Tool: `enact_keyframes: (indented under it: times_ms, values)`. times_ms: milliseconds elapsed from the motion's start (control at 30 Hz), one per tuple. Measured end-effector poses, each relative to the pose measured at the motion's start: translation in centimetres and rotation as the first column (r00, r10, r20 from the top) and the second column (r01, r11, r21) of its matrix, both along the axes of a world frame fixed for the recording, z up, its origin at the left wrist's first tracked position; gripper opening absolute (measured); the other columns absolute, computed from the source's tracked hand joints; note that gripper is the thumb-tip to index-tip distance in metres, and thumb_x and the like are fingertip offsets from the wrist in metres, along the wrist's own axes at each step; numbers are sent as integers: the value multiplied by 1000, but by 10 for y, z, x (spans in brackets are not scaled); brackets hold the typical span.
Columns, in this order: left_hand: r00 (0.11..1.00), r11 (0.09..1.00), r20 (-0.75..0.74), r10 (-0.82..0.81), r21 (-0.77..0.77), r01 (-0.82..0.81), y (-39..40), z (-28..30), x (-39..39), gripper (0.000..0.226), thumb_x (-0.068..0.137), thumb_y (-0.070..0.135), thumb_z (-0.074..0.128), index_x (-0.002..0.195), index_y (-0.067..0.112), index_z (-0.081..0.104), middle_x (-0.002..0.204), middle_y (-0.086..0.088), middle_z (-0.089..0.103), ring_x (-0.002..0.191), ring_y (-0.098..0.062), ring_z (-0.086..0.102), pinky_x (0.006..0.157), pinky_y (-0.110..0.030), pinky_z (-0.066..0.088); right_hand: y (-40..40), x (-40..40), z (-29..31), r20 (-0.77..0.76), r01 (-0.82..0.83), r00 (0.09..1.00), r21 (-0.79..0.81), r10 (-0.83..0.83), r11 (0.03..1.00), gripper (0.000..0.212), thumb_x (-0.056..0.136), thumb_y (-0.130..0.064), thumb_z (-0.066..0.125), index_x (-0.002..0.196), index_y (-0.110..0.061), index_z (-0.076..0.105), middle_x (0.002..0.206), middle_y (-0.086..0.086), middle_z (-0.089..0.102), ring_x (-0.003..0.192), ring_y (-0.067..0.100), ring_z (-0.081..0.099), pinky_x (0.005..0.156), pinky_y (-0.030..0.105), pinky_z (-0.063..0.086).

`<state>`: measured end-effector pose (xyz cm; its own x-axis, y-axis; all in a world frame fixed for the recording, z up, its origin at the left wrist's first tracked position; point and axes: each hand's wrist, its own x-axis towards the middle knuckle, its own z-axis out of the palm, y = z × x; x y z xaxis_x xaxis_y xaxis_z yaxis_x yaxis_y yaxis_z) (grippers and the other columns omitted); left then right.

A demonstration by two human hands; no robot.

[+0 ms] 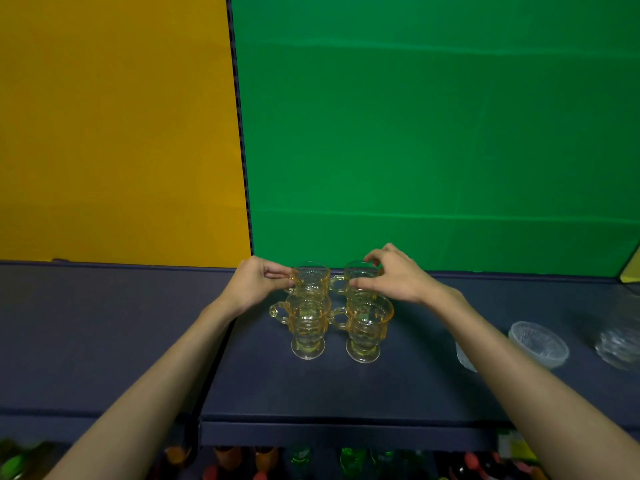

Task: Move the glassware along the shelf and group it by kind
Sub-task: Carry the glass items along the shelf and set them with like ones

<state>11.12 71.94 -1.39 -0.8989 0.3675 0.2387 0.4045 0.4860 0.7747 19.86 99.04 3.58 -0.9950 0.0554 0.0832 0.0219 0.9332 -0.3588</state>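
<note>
Several amber glass mugs with handles and feet stand in a tight square on the dark blue shelf [138,323]. My left hand [254,284] pinches the handle side of the back left mug [311,277]. Around the back right mug [356,271] curl the fingers of my right hand [391,277], thumb in front and fingertips over the rim. The front left mug [308,327] and front right mug [367,329] stand free, handles pointing left. To the right lie clear glass bowls [540,342], one [464,358] partly hidden by my right forearm.
Another clear glass piece [620,344] sits blurred at the far right. Yellow [121,133] and green [433,133] backdrops rise behind the shelf. Below the shelf's front edge [346,434], a lower level holds several coloured glass items [353,462].
</note>
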Motion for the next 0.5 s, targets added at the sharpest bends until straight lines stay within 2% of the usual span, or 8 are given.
enact_keyframes:
  times_ms: [100, 200, 333, 467, 500]
  values:
    - [999, 1000, -31, 14, -12, -14, 1, 0, 1, 27, 80, 17, 82, 106, 12, 79, 96, 5, 78, 85, 3, 72, 80, -12, 54, 1, 0, 0, 1, 3, 1000, 0, -3, 1000, 82, 79, -64, 69, 139, -12, 52, 132, 9, 47, 122, 24, 50, 101, 35, 40]
    - [999, 1000, -34, 20, 0, -20, 2, 0, 2, 26, 80, 16, 82, 106, 13, 78, 92, 10, 76, 84, 6, 71, 79, -12, 55, 2, 1, 0, 6, 3, 1000, 4, -3, 1000, 82, 79, -64, 69, 140, -12, 52, 133, 9, 47, 123, 24, 49, 102, 35, 39]
    - [1000, 1000, -2, -13, -10, 13, 2, 3, 6, 39, 80, 9, 82, 117, 17, 74, 92, 14, 75, 85, 13, 67, 75, -5, 51, 1, 1, 0, 11, 4, 1000, 2, -4, 1000, 83, 79, -64, 69, 141, -13, 50, 135, 8, 46, 124, 24, 49, 103, 37, 39]
    - [998, 999, 44, -48, 21, 47, 2, 8, 7, 52, 81, 2, 77, 129, 21, 66, 113, 6, 72, 102, 4, 65, 93, -19, 52, 2, 1, -1, 20, 0, 1000, 10, 0, 1000, 84, 79, -67, 68, 142, -15, 49, 137, 7, 45, 126, 24, 48, 105, 39, 40]
    - [997, 998, 46, -55, 10, 55, 2, 12, 10, 54, 82, 3, 76, 132, 22, 65, 118, 4, 71, 106, 2, 63, 93, -18, 50, 2, 1, -1, 16, 1, 1000, 8, -1, 1000, 84, 79, -67, 67, 142, -15, 49, 137, 7, 45, 126, 25, 48, 105, 40, 41]
